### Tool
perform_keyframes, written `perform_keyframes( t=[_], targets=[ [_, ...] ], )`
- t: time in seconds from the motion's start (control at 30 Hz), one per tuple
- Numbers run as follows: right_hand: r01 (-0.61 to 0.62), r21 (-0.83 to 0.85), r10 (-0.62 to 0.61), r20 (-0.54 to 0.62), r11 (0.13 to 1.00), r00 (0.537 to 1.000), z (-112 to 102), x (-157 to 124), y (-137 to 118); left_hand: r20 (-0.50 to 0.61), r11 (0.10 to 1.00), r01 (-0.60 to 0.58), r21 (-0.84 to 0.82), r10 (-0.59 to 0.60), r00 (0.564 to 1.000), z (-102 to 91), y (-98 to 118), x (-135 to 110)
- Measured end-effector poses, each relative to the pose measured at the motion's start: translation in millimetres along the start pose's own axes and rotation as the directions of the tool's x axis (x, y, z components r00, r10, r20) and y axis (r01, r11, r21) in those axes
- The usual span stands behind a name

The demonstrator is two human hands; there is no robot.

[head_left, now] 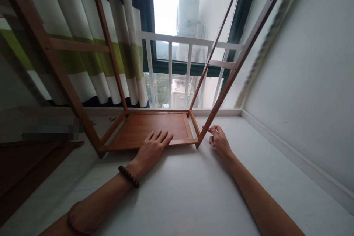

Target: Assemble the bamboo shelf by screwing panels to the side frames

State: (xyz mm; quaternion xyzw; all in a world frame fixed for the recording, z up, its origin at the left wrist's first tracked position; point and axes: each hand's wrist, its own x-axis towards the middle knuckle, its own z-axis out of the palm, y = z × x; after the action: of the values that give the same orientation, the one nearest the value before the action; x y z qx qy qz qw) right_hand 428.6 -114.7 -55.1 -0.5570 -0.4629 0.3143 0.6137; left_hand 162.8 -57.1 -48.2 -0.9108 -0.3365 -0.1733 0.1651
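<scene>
A brown wooden rack frame (69,92) stands on the pale floor, its long legs rising past the camera on both sides. Its lowest shelf panel (155,125) lies near the floor by the window. My left hand (153,147) rests flat on the shelf's front edge with fingers stretched out; a dark bead bracelet is on that wrist. My right hand (218,138) is at the foot of the right front leg (221,96), thumb and fingers pinched around the wood just above the floor.
A striped white, green and navy curtain (91,44) hangs at the left behind the frame. A white window railing (179,66) stands beyond the shelf. A white wall (304,81) runs along the right. A dark wooden board (24,169) lies at the lower left.
</scene>
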Motion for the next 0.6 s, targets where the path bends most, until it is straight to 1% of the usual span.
perform_keyframes(
  t=[0.07,0.17,0.27,0.37,0.5,0.57,0.6],
  targets=[
    [-0.013,0.091,0.009,0.050,0.996,0.999,10,-5,-5,0.029,1.000,-0.009,0.010,0.009,1.000,-1.7,-1,-4],
    [-0.030,0.113,0.015,0.134,0.993,0.991,18,-10,-13,0.038,0.999,-0.029,0.016,0.028,0.999,-6.2,-1,-12],
    [-0.016,0.104,0.001,0.144,0.994,0.990,20,-13,-19,0.028,0.998,-0.064,0.020,0.063,0.998,-9.7,-6,-26],
    [-0.005,0.089,-0.008,0.149,0.996,0.989,22,-14,-22,0.028,0.994,-0.113,0.011,0.112,0.993,-14.3,-13,-46],
    [0.062,0.038,-0.067,0.165,0.997,0.984,27,-16,-17,0.054,0.987,-0.134,-0.085,0.139,0.989,-29.0,-23,-69],
    [0.081,0.027,-0.084,0.159,0.996,0.984,31,-17,-12,0.099,0.980,-0.109,-0.168,0.127,0.987,-39.3,-26,-71],
    [0.083,0.034,-0.087,0.149,0.996,0.985,33,-18,-9,0.132,0.974,-0.081,-0.210,0.110,0.985,-44.3,-26,-68]
  ],
)
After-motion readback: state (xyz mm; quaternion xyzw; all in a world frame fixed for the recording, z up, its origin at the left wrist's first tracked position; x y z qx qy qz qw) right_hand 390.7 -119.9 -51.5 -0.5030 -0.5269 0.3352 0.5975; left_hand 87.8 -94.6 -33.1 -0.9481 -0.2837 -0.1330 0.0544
